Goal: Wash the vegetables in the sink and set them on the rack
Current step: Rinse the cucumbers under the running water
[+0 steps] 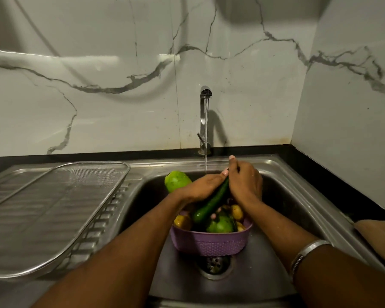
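A dark green cucumber [211,202] slants over the steel sink [282,196], just below the running water. My left hand [200,187] wraps its middle from the left. My right hand [245,182] grips its upper end from the right. Under them a purple basket [211,243] stands in the sink with a green vegetable [220,224] and yellowish potatoes [237,211] inside. A pale green gourd [177,181] lies at the sink's back left edge. The wire mesh rack [60,205] rests on the drainboard at the left.
The tap [204,121] rises at the back of the sink with water streaming down. The drain [213,264] sits in front of the basket. Marble-look walls close off the back and right. A brown thing [378,232] lies on the dark counter at the right.
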A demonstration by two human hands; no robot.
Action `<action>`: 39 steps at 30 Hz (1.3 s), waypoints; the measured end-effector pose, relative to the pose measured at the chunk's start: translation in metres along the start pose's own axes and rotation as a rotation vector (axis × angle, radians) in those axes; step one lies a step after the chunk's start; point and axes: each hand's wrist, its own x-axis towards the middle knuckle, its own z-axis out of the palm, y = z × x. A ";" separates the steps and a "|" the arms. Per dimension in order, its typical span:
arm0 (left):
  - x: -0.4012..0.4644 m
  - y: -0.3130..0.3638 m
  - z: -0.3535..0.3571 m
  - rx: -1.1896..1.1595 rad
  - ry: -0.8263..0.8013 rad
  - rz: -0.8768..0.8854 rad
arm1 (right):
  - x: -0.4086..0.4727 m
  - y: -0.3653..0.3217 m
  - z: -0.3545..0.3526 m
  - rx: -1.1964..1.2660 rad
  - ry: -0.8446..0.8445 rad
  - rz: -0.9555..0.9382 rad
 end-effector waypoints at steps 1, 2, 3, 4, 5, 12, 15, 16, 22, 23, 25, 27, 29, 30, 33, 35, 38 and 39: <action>-0.002 0.001 0.003 -0.123 -0.003 -0.011 | 0.001 -0.001 0.003 0.070 -0.037 0.031; 0.000 0.001 0.005 -0.205 0.025 -0.022 | 0.001 -0.002 0.004 0.140 -0.063 0.060; 0.003 0.000 0.007 -0.276 0.080 -0.029 | 0.002 -0.004 0.006 0.192 -0.099 0.080; 0.009 -0.002 0.008 -0.313 0.172 -0.035 | 0.001 -0.006 0.010 0.237 -0.140 0.090; 0.017 -0.003 0.009 -0.333 0.271 -0.044 | -0.002 -0.010 0.017 0.271 -0.196 0.102; 0.035 -0.010 -0.001 -0.528 0.659 0.011 | -0.025 -0.029 0.055 0.508 -0.442 0.231; 0.036 -0.006 -0.001 -0.534 0.679 0.037 | -0.025 -0.032 0.049 0.573 -0.430 0.236; 0.036 -0.006 -0.001 -0.510 0.672 0.046 | -0.023 -0.033 0.047 0.588 -0.418 0.241; 0.032 -0.003 0.012 -0.358 0.636 0.113 | -0.020 -0.029 0.030 0.620 -0.389 0.282; 0.032 -0.001 0.012 -0.346 0.642 0.113 | -0.022 -0.030 0.030 0.605 -0.388 0.279; 0.032 0.001 0.007 -0.388 0.660 0.093 | -0.025 -0.035 0.033 0.583 -0.392 0.284; 0.036 0.000 0.003 -0.437 0.687 0.069 | -0.027 -0.036 0.035 0.595 -0.426 0.311; 0.035 0.000 0.004 -0.460 0.682 0.051 | -0.027 -0.033 0.033 0.615 -0.438 0.335; 0.033 0.000 0.008 -0.452 0.662 0.052 | -0.025 -0.031 0.031 0.621 -0.433 0.329; 0.028 0.001 0.019 -0.399 0.583 0.090 | -0.018 -0.030 0.024 0.632 -0.406 0.351; 0.028 0.002 0.020 -0.360 0.602 0.109 | -0.017 -0.031 0.023 0.663 -0.416 0.356; 0.033 -0.001 0.012 -0.404 0.654 0.125 | -0.022 -0.036 0.027 0.604 -0.438 0.352; 0.036 -0.002 0.008 -0.432 0.674 0.122 | -0.025 -0.036 0.031 0.561 -0.440 0.360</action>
